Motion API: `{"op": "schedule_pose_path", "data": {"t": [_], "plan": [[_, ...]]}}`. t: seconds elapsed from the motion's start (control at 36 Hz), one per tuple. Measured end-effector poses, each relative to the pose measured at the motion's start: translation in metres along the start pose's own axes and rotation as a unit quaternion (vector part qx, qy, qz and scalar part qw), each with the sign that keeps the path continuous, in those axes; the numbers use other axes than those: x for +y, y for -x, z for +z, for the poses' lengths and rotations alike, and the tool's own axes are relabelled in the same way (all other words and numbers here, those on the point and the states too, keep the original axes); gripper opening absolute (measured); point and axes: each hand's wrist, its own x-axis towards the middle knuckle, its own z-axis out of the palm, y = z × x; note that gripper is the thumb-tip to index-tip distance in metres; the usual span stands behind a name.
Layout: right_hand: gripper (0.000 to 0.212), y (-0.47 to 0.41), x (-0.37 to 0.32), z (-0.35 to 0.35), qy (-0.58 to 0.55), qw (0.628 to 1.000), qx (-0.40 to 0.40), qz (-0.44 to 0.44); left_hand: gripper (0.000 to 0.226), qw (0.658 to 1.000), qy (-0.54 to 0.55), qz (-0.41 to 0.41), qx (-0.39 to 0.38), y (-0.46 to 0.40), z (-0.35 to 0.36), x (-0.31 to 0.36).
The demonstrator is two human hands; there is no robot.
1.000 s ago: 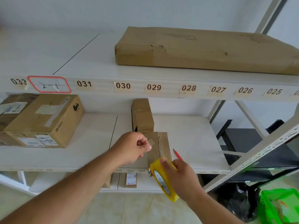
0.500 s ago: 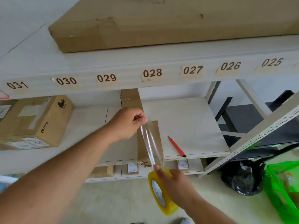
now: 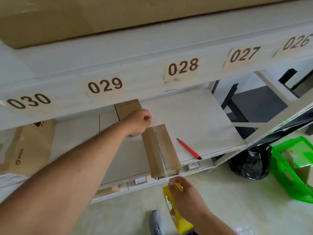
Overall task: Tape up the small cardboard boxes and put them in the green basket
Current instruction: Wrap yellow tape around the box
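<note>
A long, narrow cardboard box (image 3: 161,150) lies on the white shelf (image 3: 194,119), its near end over the front edge. A strip of clear tape (image 3: 163,158) runs along its top seam. My left hand (image 3: 139,122) pinches the tape's far end just past the far end of the box. Below the shelf edge, my right hand (image 3: 185,195) grips a yellow tape roll (image 3: 176,212), with the tape stretched up to the box. The green basket (image 3: 293,167) stands on the floor at the right.
A red pen-like cutter (image 3: 188,148) lies on the shelf right of the box. Another small box (image 3: 127,108) stands behind my left hand. A larger box (image 3: 28,148) sits at left. A black bag (image 3: 250,162) lies beside the basket. A big carton (image 3: 118,16) tops the upper shelf.
The tape, held up in the air half a second ago, now lies down along the box's top. My left hand moved to the box's far end and my right hand pulled the roll lower.
</note>
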Motion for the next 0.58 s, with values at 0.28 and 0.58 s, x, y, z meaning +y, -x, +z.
{"op": "schedule_pose_path", "data": {"t": [0.28,0.58], "plan": [[0.017,0.001,-0.027,0.017,-0.026,0.998,0.049,0.003,0.017,0.991,0.129,-0.02,-0.028,-0.017,0.013,-0.012],[0.018,-0.011,-0.03,0.022,0.014,0.997,0.068,0.02,0.018,0.996,0.091,0.005,0.001,-0.03,0.019,-0.028]]}}
